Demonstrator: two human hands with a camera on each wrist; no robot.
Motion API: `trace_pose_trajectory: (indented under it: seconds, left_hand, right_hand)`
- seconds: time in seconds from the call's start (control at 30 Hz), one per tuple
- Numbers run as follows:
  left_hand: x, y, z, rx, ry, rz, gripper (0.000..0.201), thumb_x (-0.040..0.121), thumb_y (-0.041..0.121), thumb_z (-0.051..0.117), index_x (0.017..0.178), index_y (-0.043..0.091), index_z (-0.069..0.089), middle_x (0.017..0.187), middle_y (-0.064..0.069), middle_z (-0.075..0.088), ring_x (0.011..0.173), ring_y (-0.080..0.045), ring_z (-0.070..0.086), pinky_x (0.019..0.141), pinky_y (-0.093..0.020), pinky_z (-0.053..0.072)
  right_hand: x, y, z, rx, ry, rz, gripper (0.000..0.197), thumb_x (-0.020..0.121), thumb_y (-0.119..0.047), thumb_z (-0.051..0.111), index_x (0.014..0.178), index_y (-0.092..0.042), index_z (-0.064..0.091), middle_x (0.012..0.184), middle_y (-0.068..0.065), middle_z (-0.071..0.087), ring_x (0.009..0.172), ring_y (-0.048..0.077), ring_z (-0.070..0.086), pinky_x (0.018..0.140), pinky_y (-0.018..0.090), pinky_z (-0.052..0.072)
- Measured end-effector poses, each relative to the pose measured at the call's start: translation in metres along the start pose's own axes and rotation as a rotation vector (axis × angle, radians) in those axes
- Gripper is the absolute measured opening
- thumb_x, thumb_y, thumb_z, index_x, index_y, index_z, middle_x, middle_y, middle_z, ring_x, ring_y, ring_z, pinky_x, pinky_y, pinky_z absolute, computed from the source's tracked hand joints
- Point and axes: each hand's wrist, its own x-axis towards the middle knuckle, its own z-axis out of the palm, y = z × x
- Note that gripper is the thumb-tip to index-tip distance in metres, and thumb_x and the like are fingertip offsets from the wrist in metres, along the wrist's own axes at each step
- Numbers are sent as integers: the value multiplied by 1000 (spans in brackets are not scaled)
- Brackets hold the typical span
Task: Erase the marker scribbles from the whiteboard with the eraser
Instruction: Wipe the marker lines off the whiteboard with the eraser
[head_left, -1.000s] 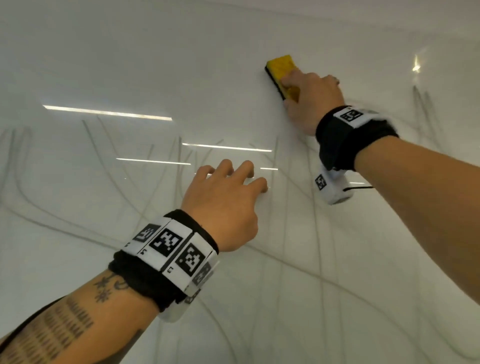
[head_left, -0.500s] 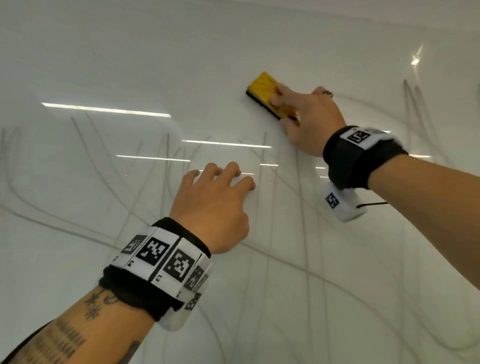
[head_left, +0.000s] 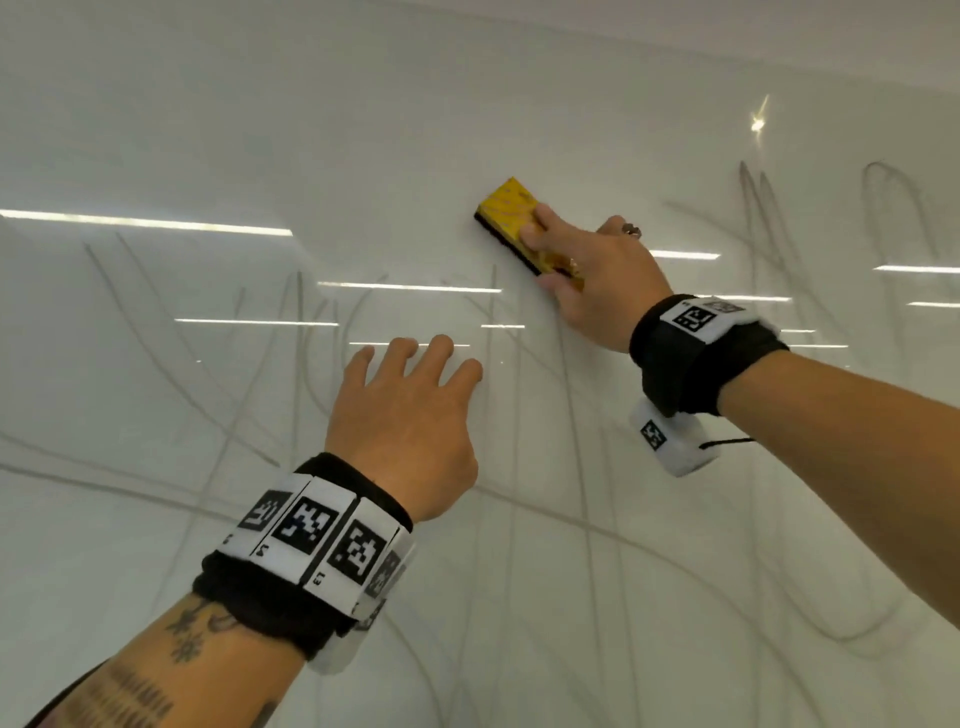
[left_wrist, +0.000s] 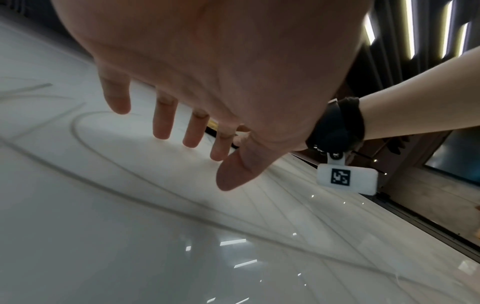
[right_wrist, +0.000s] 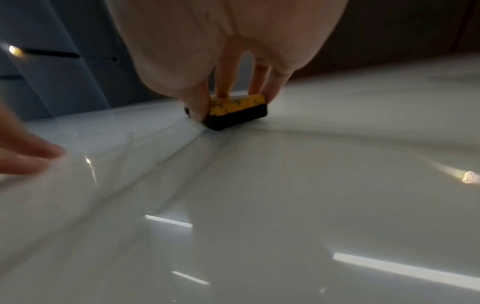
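A glossy whiteboard (head_left: 156, 519) fills the head view, crossed by faint grey marker scribbles (head_left: 753, 218) at the right, centre and left. My right hand (head_left: 587, 275) grips a yellow eraser (head_left: 506, 213) with a black felt underside, pressed flat on the board above centre. In the right wrist view the eraser (right_wrist: 237, 111) sits on the board between thumb and fingers. My left hand (head_left: 410, 410) lies lower left of it, fingers spread and straight, fingertips (left_wrist: 165, 131) touching the whiteboard (left_wrist: 103, 226).
Ceiling light strips reflect on the board. The left wrist view shows the board's dark lower frame (left_wrist: 415, 218) and a wooden floor beyond. The upper board above the eraser carries no scribbles.
My right hand slid the eraser down and leftward, tilting it diagonal. The left hand stayed on the board, shifting slightly left in view.
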Motion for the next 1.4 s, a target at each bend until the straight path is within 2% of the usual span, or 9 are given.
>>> trace_pose_trajectory:
  seconds: [0.1, 0.3, 0.43, 0.57, 0.8, 0.97, 1.1, 1.23, 1.4]
  left_hand:
    - [0, -1, -4, 2, -24, 6, 65, 92, 38, 44, 151, 40, 16, 161, 10, 8, 150, -21, 6, 122, -49, 8]
    - [1, -5, -10, 10, -41, 6, 63, 93, 37, 43, 150, 43, 17, 160, 12, 11, 148, -18, 10, 122, -47, 9]
    - [7, 9, -7, 28, 20, -62, 55, 90, 38, 45, 141, 40, 26, 148, 10, 22, 140, -21, 22, 120, -51, 13]
    - [25, 26, -9, -4, 111, -205, 40, 88, 39, 47, 127, 34, 39, 130, 7, 33, 126, -24, 34, 115, -56, 19]
    - [37, 24, -1, 5, 144, -243, 57, 86, 31, 50, 140, 19, 36, 138, -2, 37, 122, -28, 39, 90, -45, 43]
    - [44, 33, -7, 75, 121, -275, 52, 86, 32, 49, 134, 15, 40, 129, -6, 42, 111, -31, 44, 75, -40, 39]
    - [52, 56, -14, 130, 146, -343, 50, 85, 35, 47, 130, 13, 44, 125, -6, 45, 110, -32, 48, 91, -50, 39]
    - [52, 99, -17, 162, 313, -102, 52, 82, 30, 54, 129, 10, 50, 128, -10, 49, 109, -33, 50, 95, -54, 38]
    - [65, 163, -23, 23, 254, 148, 51, 87, 42, 45, 136, 27, 41, 137, 4, 41, 122, -23, 43, 97, -42, 36]
  right_hand:
    - [13, 36, -21, -82, 36, 106, 50, 99, -26, 58, 146, -39, 47, 154, -1, 48, 121, 43, 48, 106, 40, 39]
    - [22, 128, -57, -58, 216, 697, 46, 98, -24, 54, 144, -33, 50, 136, 17, 54, 120, 44, 55, 104, 44, 48]
    - [7, 110, -44, -77, 134, 480, 47, 101, -26, 50, 147, -32, 45, 136, 17, 58, 122, 45, 50, 99, 40, 42]
    - [-22, 121, -43, -77, 79, 156, 49, 100, -26, 57, 147, -35, 47, 154, -10, 46, 126, 42, 44, 107, 43, 37]
    - [11, 206, -85, -47, 253, 681, 46, 97, -21, 55, 141, -34, 54, 133, 17, 59, 114, 40, 60, 97, 35, 48]
    - [3, 183, -65, -59, 164, 473, 47, 101, -17, 47, 147, -26, 45, 133, 18, 59, 124, 44, 49, 103, 39, 40]
    - [-4, 209, -74, -110, 127, 352, 47, 102, -26, 52, 147, -36, 46, 151, 3, 50, 133, 41, 40, 107, 38, 36]
    - [18, 230, -96, -32, 223, 591, 45, 97, -22, 55, 139, -36, 54, 139, 16, 52, 120, 40, 55, 90, 28, 39]
    - [-14, 191, -67, -25, 77, 284, 48, 99, -27, 52, 145, -36, 48, 141, 13, 57, 128, 44, 47, 108, 42, 40]
